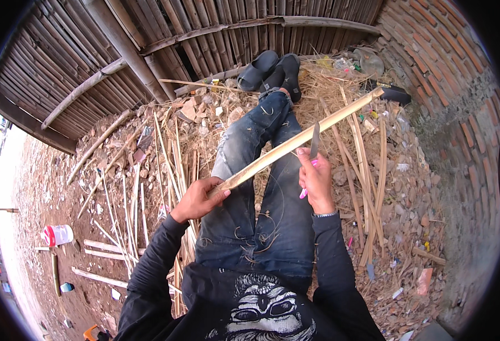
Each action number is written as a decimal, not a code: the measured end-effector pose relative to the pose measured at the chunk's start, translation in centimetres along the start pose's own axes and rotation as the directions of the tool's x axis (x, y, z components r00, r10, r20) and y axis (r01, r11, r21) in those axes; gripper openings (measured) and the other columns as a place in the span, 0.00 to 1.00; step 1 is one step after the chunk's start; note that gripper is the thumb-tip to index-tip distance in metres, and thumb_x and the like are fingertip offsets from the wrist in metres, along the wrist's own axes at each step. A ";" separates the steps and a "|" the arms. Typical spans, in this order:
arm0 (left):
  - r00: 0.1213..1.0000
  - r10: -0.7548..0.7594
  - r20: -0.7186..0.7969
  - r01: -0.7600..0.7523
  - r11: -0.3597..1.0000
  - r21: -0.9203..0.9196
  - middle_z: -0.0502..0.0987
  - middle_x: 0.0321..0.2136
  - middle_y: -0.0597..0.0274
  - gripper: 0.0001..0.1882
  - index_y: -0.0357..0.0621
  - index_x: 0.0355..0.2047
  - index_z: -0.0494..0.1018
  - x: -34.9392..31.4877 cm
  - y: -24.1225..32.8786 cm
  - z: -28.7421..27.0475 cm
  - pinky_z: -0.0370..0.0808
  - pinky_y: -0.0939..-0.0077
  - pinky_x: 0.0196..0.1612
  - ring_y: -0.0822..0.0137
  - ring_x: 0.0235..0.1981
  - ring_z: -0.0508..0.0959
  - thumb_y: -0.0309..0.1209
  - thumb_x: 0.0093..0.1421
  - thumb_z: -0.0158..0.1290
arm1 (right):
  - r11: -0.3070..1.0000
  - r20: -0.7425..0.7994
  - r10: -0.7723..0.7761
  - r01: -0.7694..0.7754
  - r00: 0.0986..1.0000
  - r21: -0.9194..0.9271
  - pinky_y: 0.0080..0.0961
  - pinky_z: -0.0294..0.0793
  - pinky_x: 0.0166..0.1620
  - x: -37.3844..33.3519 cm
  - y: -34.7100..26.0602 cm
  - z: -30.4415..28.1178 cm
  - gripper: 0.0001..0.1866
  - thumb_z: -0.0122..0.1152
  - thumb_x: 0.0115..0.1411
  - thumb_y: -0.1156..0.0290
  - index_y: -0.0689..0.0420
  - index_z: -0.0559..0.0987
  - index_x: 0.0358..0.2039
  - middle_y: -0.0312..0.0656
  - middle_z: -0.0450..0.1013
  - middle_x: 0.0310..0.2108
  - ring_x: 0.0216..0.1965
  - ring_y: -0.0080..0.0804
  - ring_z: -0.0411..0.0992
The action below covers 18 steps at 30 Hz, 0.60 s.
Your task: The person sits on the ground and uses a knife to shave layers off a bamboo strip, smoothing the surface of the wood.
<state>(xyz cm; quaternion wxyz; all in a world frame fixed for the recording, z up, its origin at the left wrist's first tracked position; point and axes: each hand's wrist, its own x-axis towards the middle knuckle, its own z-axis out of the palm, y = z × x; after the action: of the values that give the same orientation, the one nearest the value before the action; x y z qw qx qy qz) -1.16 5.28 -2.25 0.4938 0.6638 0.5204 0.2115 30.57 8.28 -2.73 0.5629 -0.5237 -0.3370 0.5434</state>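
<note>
A long split bamboo strip lies slantwise above my legs, its far end up to the right. My left hand is closed round its near end, thumb on top. In my right hand is a knife with a pink handle, gripped with the blade pointing up and away. The blade stands close beside the strip's right edge; whether it touches I cannot tell. Thin curled shavings cling to my jeans.
Bamboo strips lie on the ground to my left, more to my right. A bamboo wall rises ahead, a brick wall at right. Near my shoes lie straw and rubble. A white bucket with red stands far left.
</note>
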 end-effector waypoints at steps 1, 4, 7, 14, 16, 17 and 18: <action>1.000 -0.005 -0.004 0.005 1.000 -0.003 0.82 0.28 0.63 0.16 0.33 0.45 0.79 0.1 -0.1 -0.2 0.77 0.74 0.36 0.74 0.30 0.81 0.37 0.70 0.61 | 0.999 0.016 -0.002 0.003 1.000 -0.034 0.16 0.53 0.15 0.1 0.1 0.3 0.13 0.69 0.69 0.61 0.57 0.80 0.40 0.23 0.62 0.14 0.12 0.10 0.57; 0.999 0.007 -0.053 -0.002 0.997 0.083 0.82 0.27 0.61 0.16 0.33 0.45 0.79 0.3 -0.7 -0.9 0.78 0.73 0.34 0.72 0.28 0.83 0.36 0.70 0.61 | 0.997 0.047 -0.022 0.025 0.999 -0.070 0.16 0.53 0.15 0.7 0.4 1.0 0.13 0.69 0.69 0.62 0.58 0.81 0.44 0.23 0.62 0.14 0.12 0.10 0.57; 0.997 0.005 -0.081 0.002 0.996 0.085 0.83 0.25 0.56 0.18 0.32 0.46 0.81 0.7 -0.2 -1.7 0.78 0.71 0.33 0.68 0.26 0.83 0.38 0.69 0.61 | 0.998 0.089 0.013 -0.007 0.996 -0.068 0.15 0.52 0.15 1.6 1.0 1.6 0.12 0.69 0.69 0.63 0.57 0.81 0.44 0.23 0.62 0.15 0.12 0.09 0.57; 0.994 -0.106 -0.038 0.110 0.986 0.125 0.83 0.22 0.57 0.17 0.35 0.45 0.82 1.0 1.4 -4.8 0.79 0.70 0.33 0.68 0.26 0.85 0.39 0.68 0.61 | 0.923 0.110 -0.065 0.101 0.992 -0.372 0.22 0.64 0.27 4.1 3.6 2.5 0.06 0.66 0.66 0.71 0.61 0.82 0.36 0.28 0.74 0.23 0.23 0.13 0.66; 0.994 -0.087 -0.062 0.095 0.985 0.146 0.83 0.23 0.56 0.18 0.34 0.45 0.81 1.4 0.9 -5.3 0.79 0.70 0.33 0.66 0.26 0.85 0.39 0.68 0.61 | 0.911 0.129 -0.069 0.115 0.989 -0.396 0.22 0.64 0.27 5.0 4.3 2.8 0.06 0.66 0.66 0.71 0.61 0.82 0.36 0.28 0.73 0.22 0.22 0.13 0.65; 0.994 -0.094 -0.063 0.102 0.985 0.142 0.83 0.23 0.56 0.18 0.34 0.45 0.81 1.7 0.6 -5.4 0.79 0.70 0.33 0.66 0.26 0.85 0.39 0.68 0.61 | 0.901 0.147 -0.082 0.136 0.986 -0.412 0.22 0.63 0.26 5.4 4.7 3.0 0.06 0.67 0.66 0.71 0.60 0.83 0.37 0.28 0.73 0.22 0.22 0.13 0.65; 0.991 -0.120 -0.059 0.127 0.982 0.141 0.83 0.23 0.56 0.17 0.34 0.45 0.81 2.1 0.2 -5.4 0.79 0.70 0.33 0.67 0.26 0.85 0.39 0.68 0.61 | 0.901 0.143 -0.067 0.122 0.987 -0.416 0.22 0.63 0.26 5.7 5.0 3.1 0.07 0.66 0.67 0.69 0.59 0.83 0.37 0.29 0.73 0.22 0.22 0.13 0.65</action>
<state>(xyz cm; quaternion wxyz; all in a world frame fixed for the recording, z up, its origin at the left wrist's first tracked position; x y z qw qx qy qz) -4.54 9.50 -0.27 0.4434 0.6586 0.5868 0.1591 27.41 13.80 -7.87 0.4392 -0.5812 -0.5065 0.4613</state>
